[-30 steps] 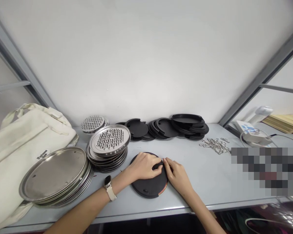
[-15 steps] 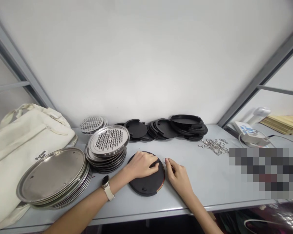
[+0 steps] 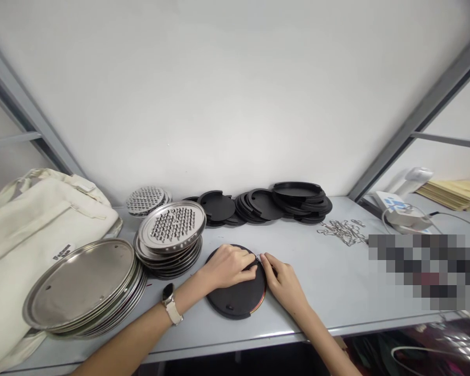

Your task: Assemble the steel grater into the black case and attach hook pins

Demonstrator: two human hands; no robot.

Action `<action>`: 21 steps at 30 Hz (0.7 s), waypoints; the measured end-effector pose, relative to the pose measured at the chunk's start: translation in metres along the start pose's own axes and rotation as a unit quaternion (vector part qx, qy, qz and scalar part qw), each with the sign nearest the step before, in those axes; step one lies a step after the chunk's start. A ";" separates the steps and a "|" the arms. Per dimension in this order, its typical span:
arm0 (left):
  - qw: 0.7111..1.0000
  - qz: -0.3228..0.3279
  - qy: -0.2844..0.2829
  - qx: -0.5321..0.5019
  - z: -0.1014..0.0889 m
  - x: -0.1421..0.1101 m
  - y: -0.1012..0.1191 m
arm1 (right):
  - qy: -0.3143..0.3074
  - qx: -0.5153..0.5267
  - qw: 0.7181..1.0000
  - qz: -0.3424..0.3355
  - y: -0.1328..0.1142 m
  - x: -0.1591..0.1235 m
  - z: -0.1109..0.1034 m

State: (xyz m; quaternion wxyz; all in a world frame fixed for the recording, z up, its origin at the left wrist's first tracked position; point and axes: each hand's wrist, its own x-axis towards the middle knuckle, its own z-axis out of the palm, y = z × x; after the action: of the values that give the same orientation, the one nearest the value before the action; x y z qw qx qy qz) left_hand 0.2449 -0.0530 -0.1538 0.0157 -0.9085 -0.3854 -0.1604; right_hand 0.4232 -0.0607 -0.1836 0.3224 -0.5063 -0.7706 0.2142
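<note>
A round black disc lies flat on the grey table, with a shiny orange-red strip of something showing along its right edge. My left hand rests over the disc's upper part, fingers curled and gripping it near the upper right rim. My right hand is at that same rim, thumb and index finger pinched on a small metal wire clip. The clip touches or nearly touches the disc's edge; most of it is hidden by the fingertips.
Left are stacked round metal plates, grater discs and a cream bag. Black round trays line the wall. A heap of metal clips lies right, near a white box. The table edge is in front.
My right hand has moved slightly left, bringing the clip from just beside the disc up to its rim. My left hand stays on the disc. The view has shifted a little.
</note>
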 end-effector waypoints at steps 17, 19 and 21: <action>1.000 0.002 0.003 -0.013 0.004 -0.001 0.001 | -0.019 -0.022 1.000 -0.013 0.000 0.003 0.000; 1.000 -0.008 -0.002 -0.018 0.003 -0.001 0.001 | -0.017 -0.023 0.999 -0.016 0.001 0.003 0.000; 1.000 -0.016 -0.005 -0.022 0.003 -0.001 0.002 | -0.016 -0.024 0.999 -0.018 0.001 0.003 0.000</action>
State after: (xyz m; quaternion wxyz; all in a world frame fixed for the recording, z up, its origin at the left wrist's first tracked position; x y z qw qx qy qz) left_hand 0.2462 -0.0544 -0.1565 -0.0090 -0.9033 -0.3962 -0.1644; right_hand 0.4227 -0.0576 -0.1836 0.3017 -0.4969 -0.7894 0.1974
